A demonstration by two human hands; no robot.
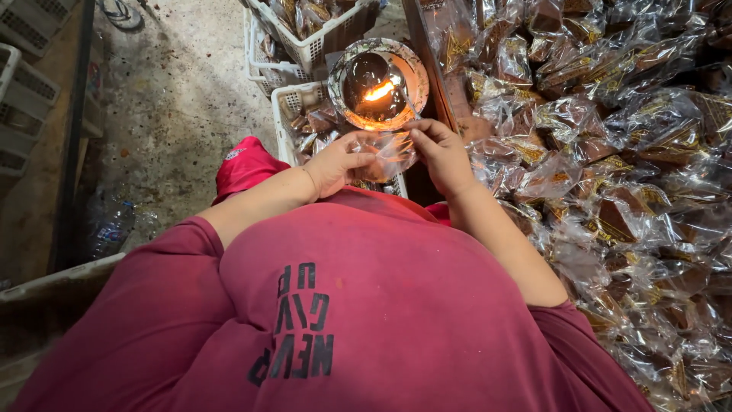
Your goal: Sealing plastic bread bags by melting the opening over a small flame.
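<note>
My left hand (335, 162) and my right hand (441, 152) together hold a small clear plastic packet (390, 152) with something brown inside. Both hands pinch its upper edge just below a small flame (379, 91) that burns in a round metal bowl lamp (412, 70). The packet's top edge is close to the flame. My red shirt fills the lower part of the head view.
A big heap of clear-wrapped brown sweets (610, 152) covers the right side. White plastic baskets (284, 107) with more packets stand behind the lamp and at the top (320, 42). Bare concrete floor (175, 99) lies to the left, with a plastic bottle (110, 225) and crates (23, 84).
</note>
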